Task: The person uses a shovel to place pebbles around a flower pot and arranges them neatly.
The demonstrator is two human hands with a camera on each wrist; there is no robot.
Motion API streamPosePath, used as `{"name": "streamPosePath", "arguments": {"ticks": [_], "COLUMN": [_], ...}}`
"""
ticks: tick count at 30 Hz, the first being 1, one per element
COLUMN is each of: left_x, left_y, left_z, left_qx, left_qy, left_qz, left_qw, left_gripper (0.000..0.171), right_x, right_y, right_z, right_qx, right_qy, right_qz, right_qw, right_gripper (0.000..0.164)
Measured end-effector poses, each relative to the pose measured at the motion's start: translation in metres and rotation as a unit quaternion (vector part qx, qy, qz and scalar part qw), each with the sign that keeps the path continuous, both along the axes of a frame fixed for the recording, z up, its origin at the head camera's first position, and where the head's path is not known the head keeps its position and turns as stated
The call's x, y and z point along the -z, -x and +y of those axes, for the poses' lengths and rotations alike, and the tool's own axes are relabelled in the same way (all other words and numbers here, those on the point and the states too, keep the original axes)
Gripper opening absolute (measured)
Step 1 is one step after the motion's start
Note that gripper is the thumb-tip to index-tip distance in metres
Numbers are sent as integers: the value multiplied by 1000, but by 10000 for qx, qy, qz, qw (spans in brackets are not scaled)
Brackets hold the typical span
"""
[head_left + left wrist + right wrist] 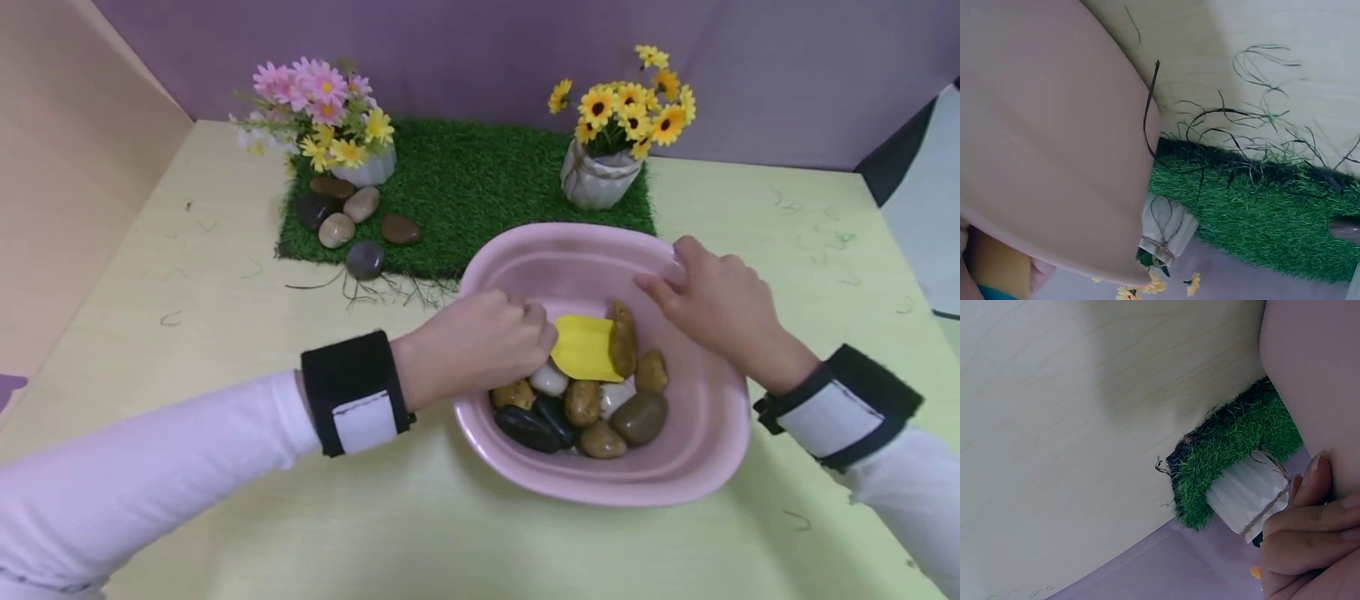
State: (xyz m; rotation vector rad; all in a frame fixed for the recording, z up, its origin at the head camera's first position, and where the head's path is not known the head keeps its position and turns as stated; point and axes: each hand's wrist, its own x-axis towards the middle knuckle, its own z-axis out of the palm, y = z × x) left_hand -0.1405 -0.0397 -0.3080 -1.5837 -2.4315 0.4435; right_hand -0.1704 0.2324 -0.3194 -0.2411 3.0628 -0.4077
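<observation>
A pink basin holds several smooth stones, brown, black and white, gathered toward its near left side. Over its left part, my left hand is curled round a flat yellow piece with a teal side, which looks like a sponge. In the left wrist view, fingertips show on both sides of the sponge. An upright brown stone overlaps the sponge's right end. My right hand grips the basin's right rim, thumb inside and fingers over the outside; in the right wrist view its fingers press the outer wall.
Behind the basin lies a green grass mat. It carries a pot of pink and yellow flowers, a pot of yellow sunflowers and several stones. Loose grass strands are scattered on the pale table.
</observation>
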Motion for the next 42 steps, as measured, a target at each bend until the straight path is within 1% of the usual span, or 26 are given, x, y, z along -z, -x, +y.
{"name": "streamPosePath", "arguments": {"ticks": [3, 6, 8, 10, 15, 17, 19, 23, 27, 31, 33, 36, 39, 42], "left_x": [-1, -1, 0, 1, 2, 2, 2, -5, -20, -31, -34, -34, -26, -19], "left_y": [2, 3, 4, 3, 2, 1, 1, 5, 14, 23, 28, 38, 48, 53], "left_z": [0, 0, 0, 0, 0, 1, 1, -1, 2, 13, 16, 15, 7, 0], "left_qx": [190, 388, 451, 396, 59, -17, -34, 63, 261, 601, 737, 757, 702, 712], "left_qy": [52, -33, -117, -213, -236, -237, -274, -206, 221, 633, 767, 861, 676, 462], "left_qz": [-65, 40, 143, 132, -267, -298, -155, 389, 857, 1064, 1001, 658, 245, 36], "left_qw": [9998, 9992, 9988, 9989, 9993, 9993, 9995, 9990, 9957, 9905, 9893, 9912, 9949, 9964], "left_gripper": [21, 21, 21, 21, 20, 20, 21, 22, 23, 27, 26, 22, 22, 23], "right_x": [0, 0, 0, 0, 1, 1, 1, 1, 1, 1, 2, 2, 3, 3], "right_y": [0, 0, 0, 0, 0, 0, 0, 0, 0, 0, 0, 0, 0, 0], "right_z": [-1, -1, -1, -1, -1, -1, -1, -1, -1, -1, -1, -2, -2, -2], "right_qx": [-9, 0, 13, 23, 34, 44, 37, 4, -8, 9, 13, 27, 30, 42], "right_qy": [-1, -20, -28, -37, -22, -7, 14, 18, 0, -15, -3, 16, 25, 3], "right_qz": [42, 106, 125, 133, 101, 77, 71, 110, 128, 137, 139, 138, 101, 87], "right_qw": [10000, 9999, 9999, 9999, 9999, 10000, 10000, 9999, 9999, 9999, 9999, 9999, 9999, 10000], "right_gripper": [44, 45, 45, 45, 46, 46, 46, 46, 46, 44, 44, 44, 45, 45]}}
